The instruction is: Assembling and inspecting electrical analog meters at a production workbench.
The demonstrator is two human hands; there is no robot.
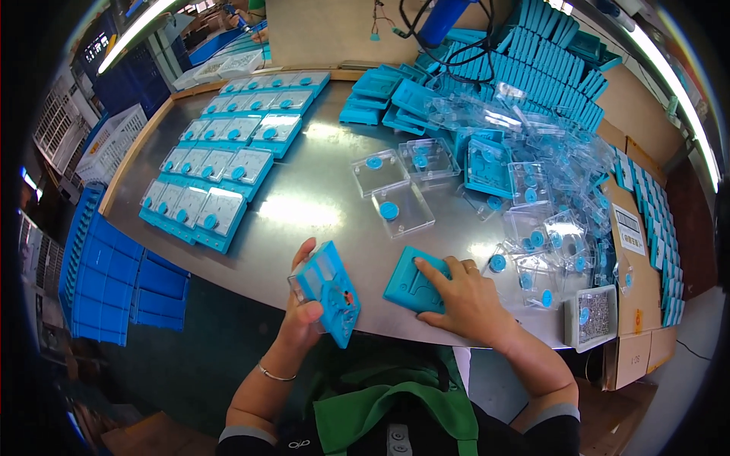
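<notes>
My left hand (303, 323) grips a teal plastic housing (334, 296), held tilted above the table's near edge. It has a clear cover on the side toward my palm, and small dark and orange parts show on its teal face. My right hand (473, 300) lies over a second teal plastic housing (407, 280) on the table. One finger reaches across its top and the thumb is at its near edge. Beyond the hands lie clear plastic covers (414, 216) with round blue knobs.
Rows of assembled teal boxes (220, 205) overlap at the left of the metal table (304, 178). Loose clear covers (563, 167) heap at the right, below stacked teal housings (525, 68). A white tray of small metal parts (597, 318) stands at the right edge, beside a cardboard box (633, 292).
</notes>
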